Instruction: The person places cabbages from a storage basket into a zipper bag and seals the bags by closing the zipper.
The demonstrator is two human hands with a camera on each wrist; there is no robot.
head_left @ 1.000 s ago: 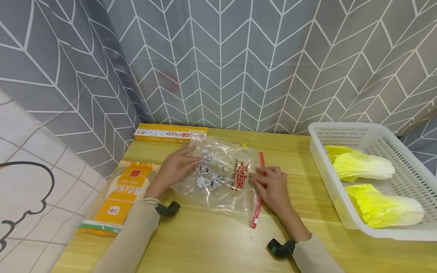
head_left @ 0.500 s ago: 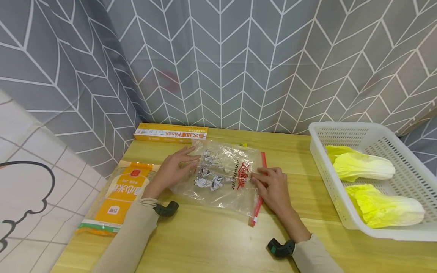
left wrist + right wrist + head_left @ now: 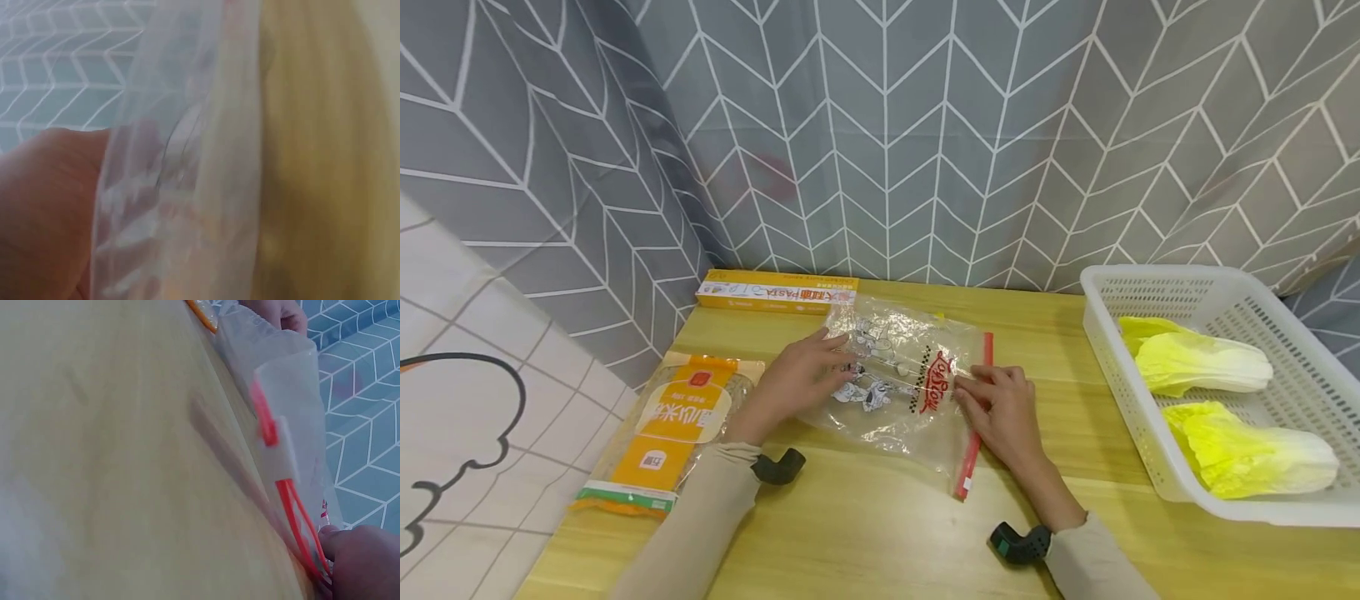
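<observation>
A clear zip bag (image 3: 902,371) with a cartoon print and a red zip strip (image 3: 976,425) lies on the wooden table (image 3: 865,517). My left hand (image 3: 801,379) rests flat on the bag's left part, fingers straight. My right hand (image 3: 996,400) pinches the bag at its zip edge, beside the red lettering. In the right wrist view the red zip strip (image 3: 275,425) runs up from my fingertip (image 3: 356,556). The left wrist view shows only my left hand (image 3: 44,212) behind the blurred film of the bag (image 3: 181,187).
A long yellow pasta box (image 3: 775,292) lies at the table's back edge, against the patterned curtain. An orange food packet (image 3: 673,425) sits at the left edge. At the right, a white perforated basket (image 3: 1138,417) holds two napa cabbages (image 3: 1195,362) (image 3: 1247,450).
Bag and both hands have slid a little away from me and to the right. The left hand has moved further onto the bag.
</observation>
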